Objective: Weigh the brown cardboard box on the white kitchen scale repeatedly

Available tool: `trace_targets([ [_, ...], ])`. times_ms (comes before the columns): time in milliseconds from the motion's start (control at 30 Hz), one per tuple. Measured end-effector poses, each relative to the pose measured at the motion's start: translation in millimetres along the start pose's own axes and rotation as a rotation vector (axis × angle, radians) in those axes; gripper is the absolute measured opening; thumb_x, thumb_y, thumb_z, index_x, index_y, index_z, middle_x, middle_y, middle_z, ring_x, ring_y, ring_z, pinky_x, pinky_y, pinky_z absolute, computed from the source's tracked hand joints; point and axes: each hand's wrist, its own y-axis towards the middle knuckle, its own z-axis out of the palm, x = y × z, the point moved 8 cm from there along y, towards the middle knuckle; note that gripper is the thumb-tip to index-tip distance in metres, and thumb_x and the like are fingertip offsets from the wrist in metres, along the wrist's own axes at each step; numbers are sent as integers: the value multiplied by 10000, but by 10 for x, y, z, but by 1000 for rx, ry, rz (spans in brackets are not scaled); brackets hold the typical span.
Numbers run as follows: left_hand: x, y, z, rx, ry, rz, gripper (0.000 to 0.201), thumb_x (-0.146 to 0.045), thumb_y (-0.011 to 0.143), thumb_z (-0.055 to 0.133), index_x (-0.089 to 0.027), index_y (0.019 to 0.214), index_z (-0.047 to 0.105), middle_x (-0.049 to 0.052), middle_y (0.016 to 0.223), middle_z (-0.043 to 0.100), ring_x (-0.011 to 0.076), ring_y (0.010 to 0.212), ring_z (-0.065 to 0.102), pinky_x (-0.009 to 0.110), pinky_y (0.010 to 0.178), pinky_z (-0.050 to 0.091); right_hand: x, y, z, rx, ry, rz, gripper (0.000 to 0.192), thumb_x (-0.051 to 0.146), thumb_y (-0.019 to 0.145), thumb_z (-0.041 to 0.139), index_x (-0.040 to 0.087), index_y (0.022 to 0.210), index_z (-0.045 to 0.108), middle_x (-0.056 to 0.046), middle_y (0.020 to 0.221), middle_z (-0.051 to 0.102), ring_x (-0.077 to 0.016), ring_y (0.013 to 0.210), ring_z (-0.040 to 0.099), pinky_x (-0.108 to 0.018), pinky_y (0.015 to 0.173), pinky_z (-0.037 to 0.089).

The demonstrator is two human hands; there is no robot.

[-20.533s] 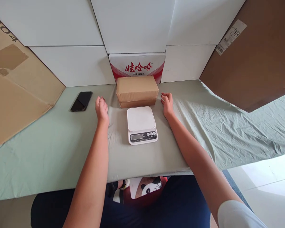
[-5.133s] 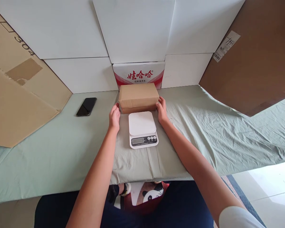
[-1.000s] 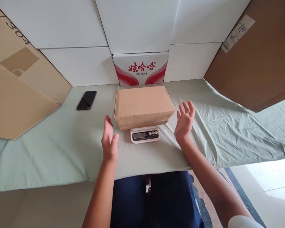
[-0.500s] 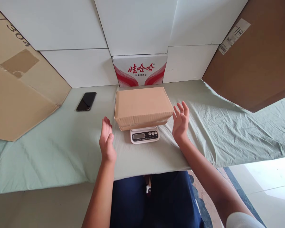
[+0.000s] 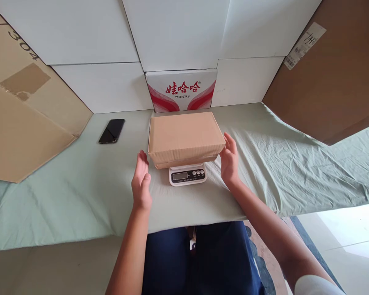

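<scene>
Box (image 5: 186, 135) sits on scale (image 5: 189, 175), a hand at either end

The box rests on the scale at the centre of the frame, jutting past it to left and right, with the readout panel showing below its front edge. Handling it well here probably means working both ends together: palms level, light and even pressure, no push from one side alone, since so wide a load on so narrow a base could tip or slide. Keeping the fingers off the scale and its buttons would seem wise too, as would leaving the panel in sight.

The left hand (image 5: 141, 182), left of centre, is released: palm turned inward, fingers straight and together, thumb apart. The box lies just beyond its fingertips, up and to the right, with a gap of cloth (image 5: 184, 207) between. The right hand (image 5: 229, 163), right of centre, is loosely open and grips nothing; its fingers curve about the box's near right corner, so close that contact cannot be told. The box thus lies between the two sets of fingers.
</scene>
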Motion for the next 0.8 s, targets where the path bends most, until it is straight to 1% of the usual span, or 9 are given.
trace_targets([
  [100,-4,-9,69,56,22,-22,737,-534,974,572,-251,1626,377,84,1720,331,324,1607,256,472,1321,248,77,-75,133,77,-28,-33,627,610,909,521,360,1480,454,-48,1581,521,-339,1481,474,-611,1232,393],
  [200,-12,-30,146,108,18,-41,743,-538,971,576,-236,1623,387,98,1702,369,328,1598,284,469,1319,252,197,-170,266,135,-37,-85,584,565,936,500,337,1473,482,-52,1547,543,-328,1476,465,-553,1236,403],
  [333,-78,-8,215,142,12,-51,753,-553,959,584,-215,1609,414,113,1677,418,333,1593,304,474,1313,268,241,-185,354,140,-52,-82,579,538,923,530,342,1465,478,-63,1481,566,-321,1375,521,-533,1183,457],
  [433,-188,183,240,142,6,-18,743,-565,944,601,-225,1586,446,112,1657,448,344,1602,282,494,1313,260,275,7,405,125,-53,-115,576,531,910,534,349,1451,458,-68,1439,565,-318,1338,524,-548,1177,456],
  [533,-205,596,275,114,-8,26,683,-560,929,637,-258,1525,497,107,1608,505,346,1569,362,511,1298,287,307,388,502,102,-79,-200,541,528,897,534,332,1397,475,-66,1439,545,-317,1359,495,-554,1216,407],
  [600,-98,928,337,113,-25,49,658,-592,906,654,-266,1465,535,109,1554,555,341,1524,439,508,1280,322,248,686,586,77,-86,-237,535,538,893,527,314,1375,473,-73,1444,535,-310,1355,495,-553,1230,386],
  [667,108,1216,406,117,-49,47,680,-634,875,667,-261,1431,546,122,1541,563,331,1506,463,499,1270,336,95,953,679,63,-88,-228,562,567,890,509,298,1379,449,-82,1454,524,-299,1376,480,-548,1242,374],
  [733,379,1403,438,107,-83,-4,739,-668,818,702,-216,1387,567,161,1515,579,338,1496,474,503,1265,333,-123,1141,742,44,-90,-170,584,616,871,500,294,1355,444,-82,1455,527,-289,1380,479,-548,1244,375],
  [800,619,1475,441,103,-98,-58,748,-677,802,702,-196,1362,580,176,1524,571,338,1506,463,498,1263,331,-324,1229,767,27,-71,-114,624,654,834,526,277,1325,445,-93,1440,541,-290,1384,484,-551,1249,373],
])
